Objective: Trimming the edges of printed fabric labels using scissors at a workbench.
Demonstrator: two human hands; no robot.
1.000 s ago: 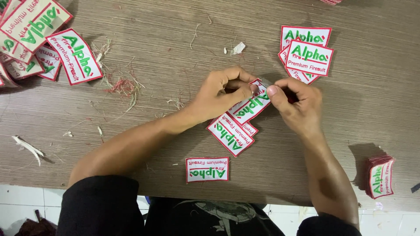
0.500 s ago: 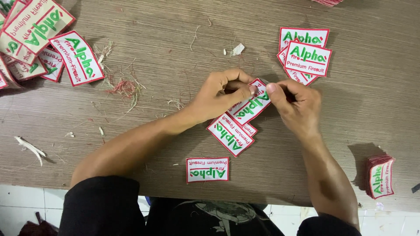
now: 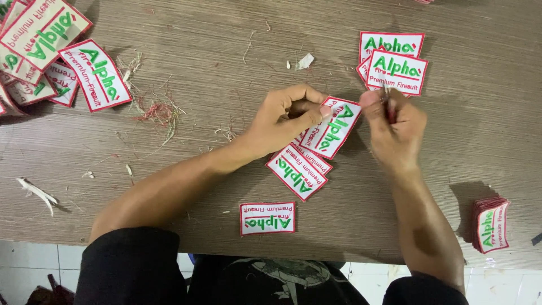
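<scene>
Left hand (image 3: 282, 121) pinches the white, red-edged patch (image 3: 333, 127) at frame centre on the wooden table (image 3: 226, 68), right hand (image 3: 392, 127) closed around a slim tool (image 3: 388, 107) just right of it — best keep that patch flat and taut, working close to the edge.

- The person is wearing a black short-sleeved cotton top (image 3: 265, 282), showing just below the near edge of the grey-brown wooden table (image 3: 226, 51).
- Its black sleeves are ending around the elbows, leaving both forearms bare above that table edge.
- A pale, faded printed graphic is showing on the chest of the top, just under the table edge.
- The left hand (image 3: 282, 121) and the right hand (image 3: 395, 133) are bare, wearing no gloves, rings or watch that can be seen.
</scene>
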